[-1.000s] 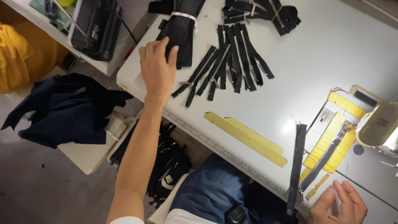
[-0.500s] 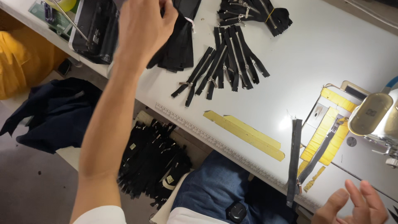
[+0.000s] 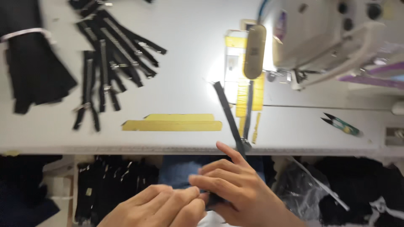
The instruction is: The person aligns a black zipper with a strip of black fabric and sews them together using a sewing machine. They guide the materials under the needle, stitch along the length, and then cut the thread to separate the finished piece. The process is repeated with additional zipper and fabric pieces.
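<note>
Left hand (image 3: 162, 206) is coming back from the zipper pile (image 3: 111, 63); both hands' fingers are now pinching the black zipper (image 3: 227, 109) beside right hand (image 3: 235, 189) below the bench (image 3: 189, 84).

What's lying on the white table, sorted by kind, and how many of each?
Yellow strips beside the spread zippers: 2
Thread snips, green handle: 1
Sewing machine: 1
Bundle of black pieces with a white band: 1
Loose black zippers: blurred, too overlapped to count
Total countable: 5
</note>
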